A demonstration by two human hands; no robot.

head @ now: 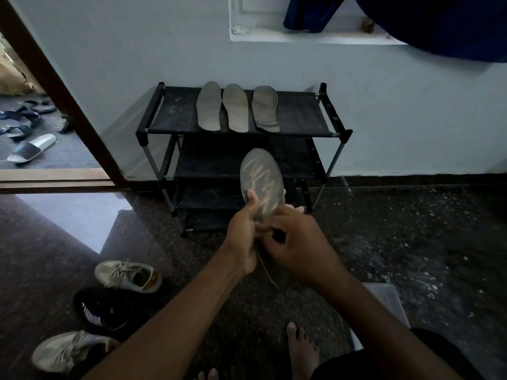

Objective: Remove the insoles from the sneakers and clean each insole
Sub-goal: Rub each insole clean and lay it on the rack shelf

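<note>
— Starting nearest, what lies by the bare foot [301, 349]?

— Three sneakers on the speckled stone floor at the left: a beige laced sneaker [65, 349], a black knit sneaker [101, 308] with white stripes, then a second beige sneaker [129, 275] with its mouth open and a tan lining.

— Any writing?

— A small white mark on the black one's side, too small to read.

— And the hands?

— Both hold one insole [262, 174] in mid-air, in front of the shoe rack [299, 116]. The left hand [242, 231] grips its middle, thumb laid across the face. The right hand [296, 242] curls round the heel half, touching the left.

— How does it look?

— Thin, grey and flexible, its rounded toe pointing up and away. Pale zigzag streaks cross the forefoot; perhaps print, perhaps wiped dust.

— Beyond?

— Three more grey insoles [235, 108] lie side by side, toes toward the wall, on the rack's top shelf. The shelves are dusty black fabric on metal tubes with black plastic joints.
</note>
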